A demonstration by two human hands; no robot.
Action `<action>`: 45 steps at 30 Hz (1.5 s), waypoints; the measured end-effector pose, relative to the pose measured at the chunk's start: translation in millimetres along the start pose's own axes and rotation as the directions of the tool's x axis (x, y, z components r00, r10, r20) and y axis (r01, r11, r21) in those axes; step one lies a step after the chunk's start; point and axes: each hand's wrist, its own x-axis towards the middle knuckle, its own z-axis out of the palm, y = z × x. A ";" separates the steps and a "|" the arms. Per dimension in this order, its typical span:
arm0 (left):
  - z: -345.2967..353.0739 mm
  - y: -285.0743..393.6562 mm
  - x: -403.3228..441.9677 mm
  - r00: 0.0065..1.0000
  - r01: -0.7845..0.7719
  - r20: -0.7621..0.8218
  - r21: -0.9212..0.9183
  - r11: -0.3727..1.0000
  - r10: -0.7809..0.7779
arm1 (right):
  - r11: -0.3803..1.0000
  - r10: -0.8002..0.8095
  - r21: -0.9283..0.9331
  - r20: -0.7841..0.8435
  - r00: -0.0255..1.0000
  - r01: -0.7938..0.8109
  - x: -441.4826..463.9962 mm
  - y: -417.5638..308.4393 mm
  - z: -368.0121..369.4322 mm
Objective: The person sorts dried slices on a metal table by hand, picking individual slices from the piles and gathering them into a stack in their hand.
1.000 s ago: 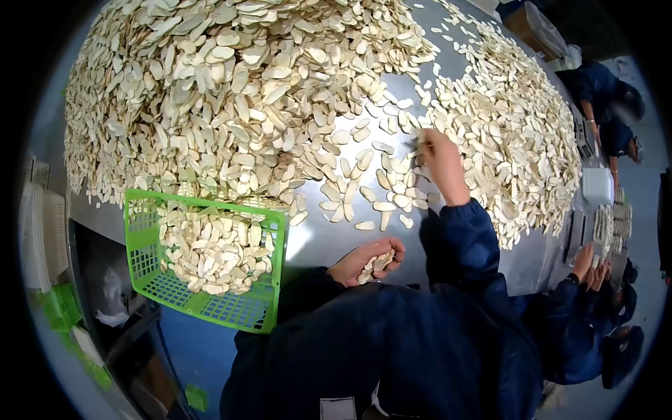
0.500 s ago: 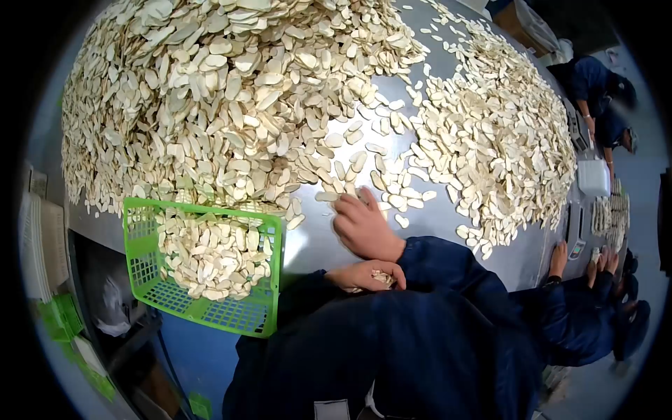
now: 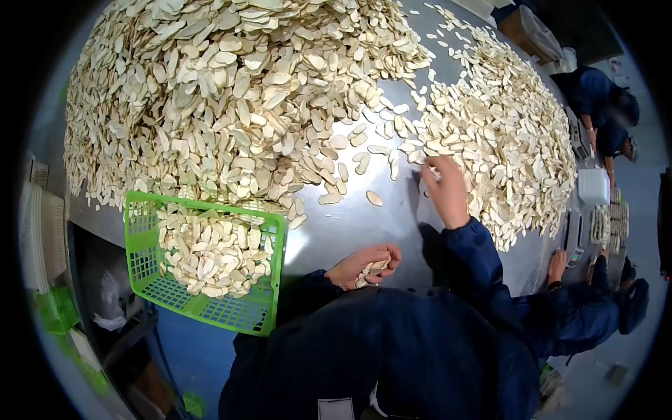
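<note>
Pale slices [image 3: 259, 112] lie in two heaps on the metal table [image 3: 336, 234]: large heap [image 3: 210, 91] far left, smaller heap [image 3: 507, 140] on the right, a loose scatter between them. One lone slice [image 3: 374, 199] sits just apart from the scatter, toward the near side. Left hand [image 3: 344, 271] is palm-up at the near edge, fingers curled around a small handful of slices [image 3: 374, 270]. Right hand [image 3: 449, 194] is at the near-left margin of the smaller heap, fingers bent, thumb toward the left; a pale slice shows by the fingertips, cannot tell if it's pinched or just lying under them. Green basket [image 3: 278, 269] is at the near-left table edge, left of the left hand, part filled with slices, mesh bottom visible at its near side. Right side: co-worker in dark blue [image 3: 577, 318], one hand [image 3: 558, 265] beside a scale [image 3: 575, 238]; white container [image 3: 593, 186] just beyond. Second co-worker [image 3: 591, 91] farther off, hands too small to read. Cardboard box [image 3: 521, 35] far right.
</note>
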 end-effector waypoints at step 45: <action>9.8 -0.5 1.7 0.988 0.051 -0.147 -0.023 0.998 -0.054 | 0.850 -0.207 0.470 0.712 0.671 -0.236 -30.7 -61.7 -63.1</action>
